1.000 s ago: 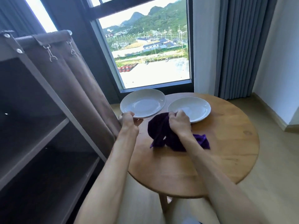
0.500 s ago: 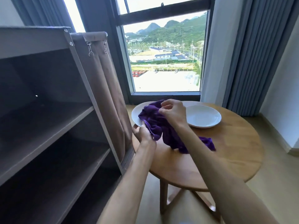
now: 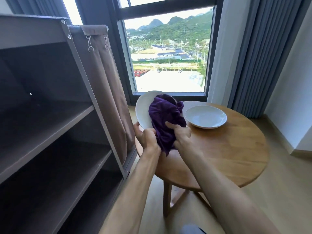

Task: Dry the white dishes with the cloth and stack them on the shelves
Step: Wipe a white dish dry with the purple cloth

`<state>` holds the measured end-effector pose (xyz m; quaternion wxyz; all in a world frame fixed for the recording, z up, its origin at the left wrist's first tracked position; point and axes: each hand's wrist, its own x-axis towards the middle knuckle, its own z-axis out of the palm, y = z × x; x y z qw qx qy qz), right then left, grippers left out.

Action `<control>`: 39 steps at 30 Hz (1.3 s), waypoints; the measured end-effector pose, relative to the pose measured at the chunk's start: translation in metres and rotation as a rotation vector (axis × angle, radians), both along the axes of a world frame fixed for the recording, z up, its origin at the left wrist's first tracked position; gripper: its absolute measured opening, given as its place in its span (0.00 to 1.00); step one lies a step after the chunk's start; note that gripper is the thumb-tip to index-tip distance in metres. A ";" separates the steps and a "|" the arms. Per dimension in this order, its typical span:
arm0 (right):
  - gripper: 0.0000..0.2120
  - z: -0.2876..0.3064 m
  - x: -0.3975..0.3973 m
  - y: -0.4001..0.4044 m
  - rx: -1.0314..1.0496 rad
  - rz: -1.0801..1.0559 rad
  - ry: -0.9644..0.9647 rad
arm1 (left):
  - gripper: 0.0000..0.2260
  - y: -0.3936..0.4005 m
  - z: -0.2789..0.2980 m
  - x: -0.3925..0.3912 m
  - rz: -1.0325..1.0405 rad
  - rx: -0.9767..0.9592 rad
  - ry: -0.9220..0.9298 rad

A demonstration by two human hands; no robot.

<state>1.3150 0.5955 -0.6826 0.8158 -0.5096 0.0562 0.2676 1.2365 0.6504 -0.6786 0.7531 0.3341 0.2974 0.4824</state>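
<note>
Two white dishes are showing: one plate (image 3: 144, 108) is being held up on edge, tilted above the left rim of the round wooden table (image 3: 236, 149), and the other plate (image 3: 206, 119) is lying flat on the tabletop near the window side, well apart from the hands. The left hand (image 3: 146, 137) is gripping the lower edge of the raised plate, fingers curled round behind its rim and thumb toward the front. The right hand (image 3: 181, 134) is clutching a purple cloth (image 3: 166, 119), fingers closed into the fabric, and is pressing it against the plate's upturned face so that the cloth is covering most of the right half of the dish and hanging down between the two wrists. To the left, the dark shelves (image 3: 50, 124) are standing open just beside the table, with a brown fabric curtain (image 3: 108, 92) clipped back along the frame's right post. Behind the table a tall window (image 3: 168, 65) is looking out on hills and buildings, and grey drapes (image 3: 253, 56) are hanging at the right.
</note>
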 end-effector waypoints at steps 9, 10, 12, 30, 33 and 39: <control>0.14 0.010 0.023 -0.002 0.136 0.018 -0.149 | 0.27 0.042 0.026 -0.035 -0.275 0.334 0.232; 0.19 0.010 0.017 0.002 0.142 0.017 -0.165 | 0.27 0.032 0.020 -0.030 -0.268 0.317 0.188; 0.34 0.005 0.007 0.009 0.057 0.060 -0.300 | 0.25 0.014 0.013 -0.021 -0.243 0.195 0.144; 0.31 0.034 -0.010 0.017 -0.266 0.219 -1.104 | 0.20 0.016 0.013 -0.027 -0.354 0.652 0.309; 0.27 0.033 -0.019 0.011 -0.105 0.375 -1.053 | 0.26 0.023 0.009 -0.022 -0.310 0.638 0.334; 0.13 0.020 -0.016 0.012 -0.142 0.361 -1.115 | 0.21 0.017 -0.004 -0.015 -0.325 0.351 0.230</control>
